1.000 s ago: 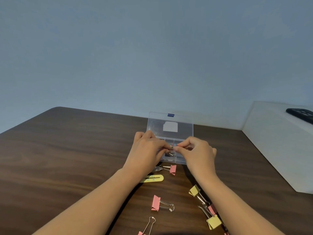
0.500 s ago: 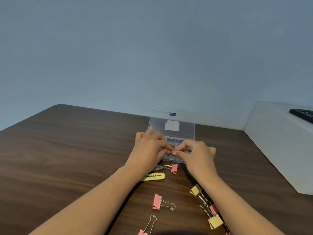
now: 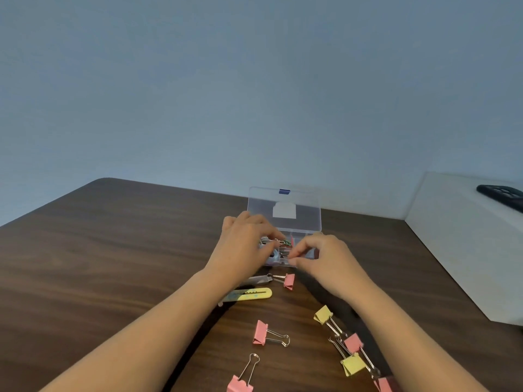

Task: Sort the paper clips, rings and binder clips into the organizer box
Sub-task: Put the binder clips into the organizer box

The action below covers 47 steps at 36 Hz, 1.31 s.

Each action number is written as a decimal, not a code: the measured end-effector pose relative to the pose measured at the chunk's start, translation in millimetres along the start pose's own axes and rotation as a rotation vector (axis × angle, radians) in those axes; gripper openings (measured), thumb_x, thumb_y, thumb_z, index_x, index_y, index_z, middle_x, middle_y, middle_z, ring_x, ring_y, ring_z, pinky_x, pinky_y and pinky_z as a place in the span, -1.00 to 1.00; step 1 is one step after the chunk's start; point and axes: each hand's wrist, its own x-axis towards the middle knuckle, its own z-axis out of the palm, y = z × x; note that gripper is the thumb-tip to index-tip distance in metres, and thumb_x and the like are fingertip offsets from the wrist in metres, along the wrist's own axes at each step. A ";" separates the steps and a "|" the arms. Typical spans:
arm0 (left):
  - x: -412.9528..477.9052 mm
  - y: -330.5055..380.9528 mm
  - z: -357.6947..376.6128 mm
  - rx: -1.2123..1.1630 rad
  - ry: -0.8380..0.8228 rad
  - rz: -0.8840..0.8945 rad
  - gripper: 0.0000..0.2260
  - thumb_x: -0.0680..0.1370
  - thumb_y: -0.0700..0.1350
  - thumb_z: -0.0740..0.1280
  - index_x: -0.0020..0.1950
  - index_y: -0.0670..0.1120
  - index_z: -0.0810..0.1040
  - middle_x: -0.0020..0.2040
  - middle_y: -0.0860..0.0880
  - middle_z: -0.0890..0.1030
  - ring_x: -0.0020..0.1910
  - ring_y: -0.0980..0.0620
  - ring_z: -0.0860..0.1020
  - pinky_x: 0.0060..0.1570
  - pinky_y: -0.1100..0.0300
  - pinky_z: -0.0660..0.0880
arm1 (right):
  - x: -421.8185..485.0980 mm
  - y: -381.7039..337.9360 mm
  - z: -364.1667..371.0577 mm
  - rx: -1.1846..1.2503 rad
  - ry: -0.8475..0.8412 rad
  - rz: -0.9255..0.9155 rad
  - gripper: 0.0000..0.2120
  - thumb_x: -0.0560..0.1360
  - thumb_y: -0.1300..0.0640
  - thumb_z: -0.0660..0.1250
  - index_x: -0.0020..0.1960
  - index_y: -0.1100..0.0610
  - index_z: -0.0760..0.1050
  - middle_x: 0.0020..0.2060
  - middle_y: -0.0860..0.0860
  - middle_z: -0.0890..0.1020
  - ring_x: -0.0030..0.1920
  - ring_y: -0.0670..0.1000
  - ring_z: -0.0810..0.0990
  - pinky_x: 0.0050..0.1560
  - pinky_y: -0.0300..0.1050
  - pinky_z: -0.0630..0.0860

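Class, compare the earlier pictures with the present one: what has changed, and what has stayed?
The fingertips of the left hand and the right hand, which met over the organizer box, have drawn slightly apart. What each pinches is too small to tell. The box, the loose binder clips and the yellow cutter on the table lie as before.

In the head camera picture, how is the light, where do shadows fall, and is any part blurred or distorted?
Head view: light is soft and even, no glare on the table; dark shadows lie under both forearms, which the wide lens stretches toward the lower corners; the small pieces in the organizer box are blurred, while the pink binder clip nearby looks sharp.
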 end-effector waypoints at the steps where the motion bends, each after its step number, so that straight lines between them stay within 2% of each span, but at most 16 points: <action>1: 0.6 -0.1 -4.1 -0.030 -0.007 -0.001 -0.85 0.56 0.06 0.30 0.08 0.21 0.61 0.03 0.22 0.57 0.09 0.20 0.39 0.15 0.18 0.20 | -2.1 -0.8 -1.8 0.000 -0.019 0.006 -0.94 0.46 -0.01 0.44 -0.17 -0.15 0.59 -0.19 -0.22 0.59 -0.11 -0.21 0.51 0.09 -0.13 0.47; 4: -2.5 2.6 -15.9 -0.159 -0.072 0.003 -0.91 0.53 0.03 0.36 -0.01 0.17 0.65 -0.12 0.25 0.58 -0.07 0.28 0.42 0.02 0.26 0.32 | -8.8 -1.4 -1.2 -0.016 -0.067 0.044 -0.90 0.40 -0.09 0.47 -0.12 -0.15 0.60 -0.21 -0.17 0.62 -0.10 -0.19 0.55 0.22 0.03 0.45; 7: -13.8 6.7 -27.2 -0.242 -0.235 0.028 -0.92 0.49 0.03 0.41 -0.05 0.14 0.68 -0.14 0.22 0.62 -0.10 0.23 0.52 -0.09 0.29 0.44 | -17.0 -1.6 3.8 -0.061 -0.081 0.075 -0.79 0.38 -0.15 0.47 -0.01 -0.17 0.56 -0.20 -0.18 0.63 -0.05 -0.17 0.54 0.29 -0.04 0.32; 9: -23.5 5.8 -34.9 -0.245 -0.330 0.078 -0.91 0.47 0.05 0.43 -0.06 0.13 0.70 -0.13 0.18 0.65 -0.10 0.18 0.54 -0.09 0.23 0.51 | -22.1 -2.0 7.3 -0.089 -0.060 0.082 -0.72 0.38 -0.17 0.46 0.05 -0.15 0.56 -0.18 -0.18 0.63 -0.01 -0.16 0.51 0.22 -0.08 0.24; 11: -32.6 3.7 -44.0 -0.252 -0.398 0.100 -0.89 0.45 0.07 0.45 -0.05 0.14 0.70 -0.15 0.18 0.65 -0.09 0.19 0.54 -0.08 0.24 0.51 | -25.5 -2.7 10.4 -0.113 -0.039 0.084 -0.71 0.37 -0.18 0.47 0.05 -0.15 0.56 -0.17 -0.18 0.62 -0.01 -0.15 0.51 0.18 -0.09 0.25; 14: -45.7 2.9 -53.7 -0.288 -0.488 0.088 -0.82 0.41 0.08 0.48 -0.01 0.14 0.70 -0.15 0.25 0.62 -0.05 0.29 0.50 -0.12 0.43 0.42 | -26.4 -4.0 13.1 -0.149 -0.017 0.087 -0.77 0.38 -0.16 0.47 0.00 -0.14 0.57 -0.20 -0.18 0.61 -0.05 -0.16 0.52 0.24 -0.06 0.33; 16: -52.8 2.5 -55.4 -0.295 -0.529 0.094 -0.78 0.39 0.12 0.48 0.02 0.16 0.69 -0.11 0.27 0.62 -0.01 0.33 0.50 -0.07 0.48 0.39 | -26.9 -3.8 12.5 -0.148 -0.023 0.095 -0.80 0.39 -0.13 0.48 -0.04 -0.13 0.59 -0.22 -0.17 0.61 -0.08 -0.17 0.53 0.28 -0.03 0.36; 20: -62.9 1.4 -53.3 -0.302 -0.553 0.077 -0.74 0.37 0.15 0.49 0.04 0.18 0.68 -0.03 0.24 0.62 0.06 0.29 0.49 0.02 0.42 0.40 | -32.5 -1.2 7.8 -0.115 -0.049 0.113 -0.84 0.38 -0.10 0.49 -0.09 -0.11 0.60 -0.23 -0.15 0.63 -0.11 -0.17 0.55 0.27 0.00 0.39; 27: -68.4 3.5 -51.3 -0.220 -0.631 0.090 -0.71 0.41 0.17 0.46 0.11 0.20 0.64 0.04 0.24 0.59 0.08 0.26 0.47 0.07 0.30 0.46 | -42.3 4.5 0.7 -0.078 -0.106 0.148 -0.85 0.37 -0.06 0.51 -0.12 -0.19 0.57 -0.20 -0.17 0.62 -0.04 -0.14 0.55 0.21 0.05 0.48; 30: -67.9 4.1 -52.4 -0.165 -0.605 0.093 -0.74 0.44 0.15 0.44 0.10 0.19 0.64 0.02 0.23 0.59 0.05 0.24 0.49 0.08 0.24 0.49 | -44.4 7.4 -2.3 -0.065 -0.147 0.147 -0.81 0.39 -0.01 0.51 -0.07 -0.20 0.55 -0.15 -0.19 0.60 -0.02 -0.14 0.54 0.13 -0.06 0.52; 33: -68.4 3.7 -52.6 -0.157 -0.584 0.081 -0.72 0.44 0.17 0.42 0.13 0.19 0.63 0.02 0.23 0.58 0.03 0.25 0.50 0.07 0.25 0.50 | -44.6 10.9 -4.3 -0.046 -0.153 0.115 -0.81 0.41 0.03 0.49 -0.03 -0.16 0.56 -0.13 -0.20 0.57 -0.09 -0.15 0.51 -0.08 -0.24 0.48; 36: -68.4 0.4 -52.1 -0.133 -0.597 0.099 -0.67 0.42 0.19 0.43 0.17 0.19 0.62 0.06 0.24 0.56 0.06 0.27 0.47 0.09 0.33 0.45 | -42.0 17.5 -7.5 -0.023 -0.100 0.077 -0.82 0.43 0.02 0.47 0.02 -0.11 0.56 -0.12 -0.21 0.55 -0.18 -0.15 0.48 -0.23 -0.32 0.35; 39: -68.5 -3.3 -51.2 -0.136 -0.593 0.095 -0.67 0.42 0.15 0.45 0.17 0.19 0.62 0.08 0.24 0.55 0.08 0.29 0.46 0.07 0.42 0.42 | -36.4 27.4 -11.5 0.086 0.022 0.057 -0.85 0.46 0.00 0.43 0.02 -0.11 0.57 -0.12 -0.20 0.59 -0.24 -0.08 0.52 -0.28 -0.30 0.42; 44: -61.1 -5.0 -46.0 -0.151 -0.578 0.074 -0.72 0.40 0.17 0.46 0.10 0.21 0.64 0.04 0.26 0.58 0.07 0.29 0.47 0.13 0.25 0.46 | -21.8 45.3 -14.2 0.200 0.222 0.104 -0.89 0.50 -0.02 0.39 0.03 -0.10 0.57 -0.09 -0.24 0.59 -0.09 -0.13 0.54 -0.28 -0.25 0.49; 47: -52.3 -2.0 -44.0 -0.200 -0.531 0.046 -0.75 0.40 0.16 0.47 0.06 0.19 0.66 -0.02 0.26 0.60 0.05 0.30 0.49 0.09 0.28 0.47 | -14.7 56.3 -11.7 0.203 0.284 0.099 -0.89 0.50 -0.02 0.38 0.03 -0.08 0.58 -0.07 -0.20 0.61 -0.05 -0.13 0.55 -0.23 -0.29 0.43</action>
